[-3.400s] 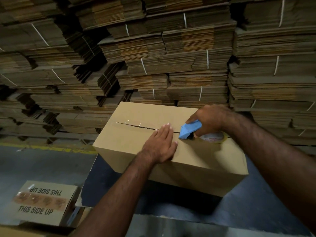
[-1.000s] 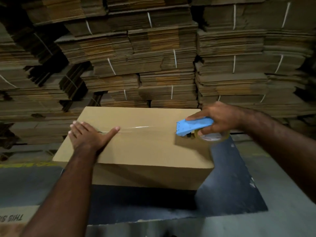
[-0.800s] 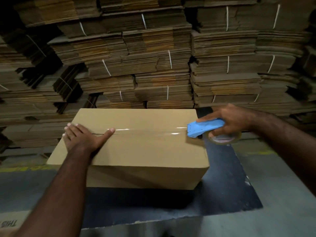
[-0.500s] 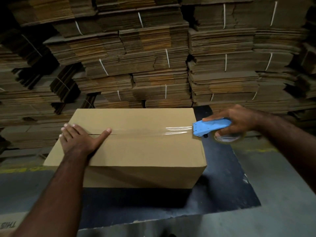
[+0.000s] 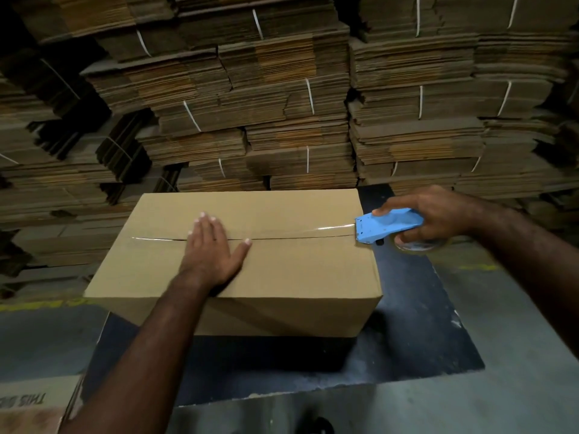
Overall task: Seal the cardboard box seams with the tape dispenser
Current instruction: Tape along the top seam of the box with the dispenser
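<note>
The left hand (image 5: 213, 252) presses flat (fingers straight) on the cardboard box (image 5: 250, 261) seam, while the right hand (image 5: 438, 214) grips the blue tape dispenser (image 5: 385, 228) at its right edge.

The left hand (image 5: 213, 252) is pressing flat on the box (image 5: 238, 245). The right hand (image 5: 438, 214) is holding the blue tape dispenser (image 5: 387, 228) at its edge.

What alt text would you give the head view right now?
A right hand holds a blue tape dispenser at the right end of a cardboard box, clear tape stretched along its top seam. The left hand presses flat on the seam. Strapped bundles of flat cardboard fill the background.
</note>
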The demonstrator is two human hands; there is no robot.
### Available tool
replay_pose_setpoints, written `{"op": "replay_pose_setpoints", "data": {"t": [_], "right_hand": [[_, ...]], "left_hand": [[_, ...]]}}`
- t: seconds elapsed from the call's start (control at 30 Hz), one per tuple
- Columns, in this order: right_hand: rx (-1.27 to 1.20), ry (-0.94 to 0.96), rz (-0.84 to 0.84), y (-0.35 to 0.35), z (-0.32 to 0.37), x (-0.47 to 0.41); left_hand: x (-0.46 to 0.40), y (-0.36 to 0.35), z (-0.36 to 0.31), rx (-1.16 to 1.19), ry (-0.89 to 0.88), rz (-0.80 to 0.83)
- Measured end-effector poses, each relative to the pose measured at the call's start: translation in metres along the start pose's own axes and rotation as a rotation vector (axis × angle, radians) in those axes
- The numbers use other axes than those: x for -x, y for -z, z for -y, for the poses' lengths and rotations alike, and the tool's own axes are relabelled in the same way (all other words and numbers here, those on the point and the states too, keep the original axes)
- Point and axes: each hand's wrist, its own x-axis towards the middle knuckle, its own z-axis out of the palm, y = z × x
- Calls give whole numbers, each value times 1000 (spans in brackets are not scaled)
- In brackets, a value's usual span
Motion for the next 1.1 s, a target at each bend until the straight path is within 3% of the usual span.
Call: {"op": "replay_pose_setpoints", "data": {"t": [0.13,0.47,0.77,1.1], "right_hand": [[-15,6,-28,-1,2,1],[-29,-43,-37,2,13,7],[-67,-32,-45,-7,19,4],[-203,16,-182,-25,54,-13]], "left_hand": [[-2,-7,-49,-19,-199,22],[4,-12,-103,-23,-297,38],[11,-18,-127,-15,-234,26],[16,-12,-67,-51,-117,1]]}}
